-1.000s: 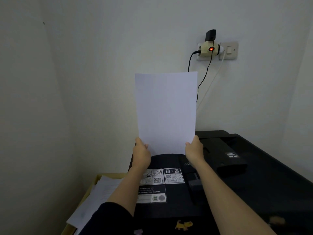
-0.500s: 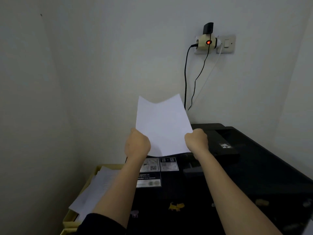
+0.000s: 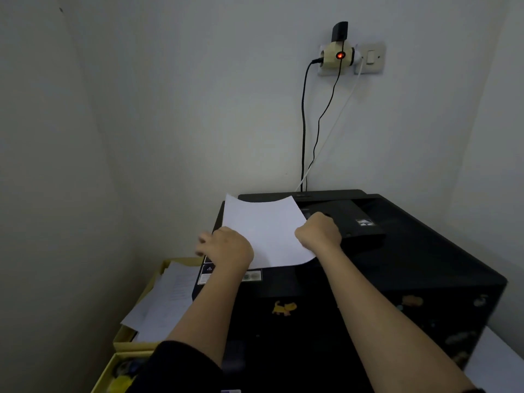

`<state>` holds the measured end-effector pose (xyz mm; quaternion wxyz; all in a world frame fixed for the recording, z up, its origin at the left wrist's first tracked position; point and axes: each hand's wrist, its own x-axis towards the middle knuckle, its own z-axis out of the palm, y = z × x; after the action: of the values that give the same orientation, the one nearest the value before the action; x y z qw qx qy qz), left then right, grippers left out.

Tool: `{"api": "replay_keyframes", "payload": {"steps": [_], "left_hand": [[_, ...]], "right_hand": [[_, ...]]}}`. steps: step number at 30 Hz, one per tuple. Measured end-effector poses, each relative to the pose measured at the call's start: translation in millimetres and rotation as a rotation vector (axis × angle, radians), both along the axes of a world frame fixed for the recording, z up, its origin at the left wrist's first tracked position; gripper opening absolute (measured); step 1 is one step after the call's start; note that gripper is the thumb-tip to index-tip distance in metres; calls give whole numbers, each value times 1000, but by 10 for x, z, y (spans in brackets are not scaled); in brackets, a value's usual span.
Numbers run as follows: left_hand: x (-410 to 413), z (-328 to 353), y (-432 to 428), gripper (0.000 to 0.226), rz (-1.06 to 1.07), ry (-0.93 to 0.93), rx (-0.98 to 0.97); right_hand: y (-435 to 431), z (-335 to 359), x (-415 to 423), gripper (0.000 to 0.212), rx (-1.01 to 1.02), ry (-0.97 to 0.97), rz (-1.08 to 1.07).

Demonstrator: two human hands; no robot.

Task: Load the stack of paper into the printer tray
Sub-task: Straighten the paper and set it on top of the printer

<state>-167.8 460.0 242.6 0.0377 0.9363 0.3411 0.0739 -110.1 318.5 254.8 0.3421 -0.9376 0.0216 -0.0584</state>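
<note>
A white stack of paper (image 3: 265, 228) lies tilted back over the left top of the black printer (image 3: 397, 265), its near edge curling up. My left hand (image 3: 229, 245) rests on the stack's left side, fingers spread and blurred. My right hand (image 3: 319, 229) grips its right edge with closed fingers. The paper hides the tray area under it; whether the sheets sit in a slot I cannot tell. A raised black flap (image 3: 351, 219) sits just right of the paper.
A yellow box (image 3: 133, 338) with loose sheets (image 3: 167, 302) stands left of the printer, against the side wall. On the back wall a socket adapter (image 3: 337, 55) with a red light feeds cables (image 3: 304, 123) down behind the printer. A cat sticker (image 3: 283, 307) marks the printer's front.
The paper went from held upright above the printer to lying low and tilted on its top. Both hands moved down with it; the left hand's fingers spread out.
</note>
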Motion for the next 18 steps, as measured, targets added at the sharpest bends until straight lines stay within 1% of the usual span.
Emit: {"api": "replay_keyframes", "payload": {"steps": [1,2,3,4,6,8,10,11,12,14,16,18], "left_hand": [[-18,20,-6,49,26,66,40],[-31,29,-12,51,46,85,46],[-42,33,-21,54,56,63,31],[-57,37,-39,57,51,-1,2],[-95,49,-115,65,-20,-215,-48],[-154,8,-264,68,-146,-465,-50],[-258,-115,-492,68,-285,-663,-73],[-333,-213,-622,68,-349,-714,-92],[-426,-333,-751,68,-409,-742,-95],[-627,-606,-996,66,-531,-769,-39],[-813,-947,-1206,64,-665,-776,4],[-979,-1338,-1356,64,-778,-723,20]], "right_hand": [[-14,22,-24,4,-28,5,-3],[-32,35,-38,3,-49,11,1],[-53,51,-64,2,-56,17,2],[-82,54,-75,4,-50,6,-2],[-155,72,-126,13,19,-43,-25],[-267,58,-190,8,90,-157,-86],[-429,-41,-270,32,114,-316,-197],[-520,-127,-337,39,119,-411,-252],[-605,-236,-415,41,123,-513,-298],[-744,-516,-590,40,108,-679,-370],[-843,-863,-780,42,69,-746,-402],[-912,-1216,-969,48,39,-740,-395]]}}
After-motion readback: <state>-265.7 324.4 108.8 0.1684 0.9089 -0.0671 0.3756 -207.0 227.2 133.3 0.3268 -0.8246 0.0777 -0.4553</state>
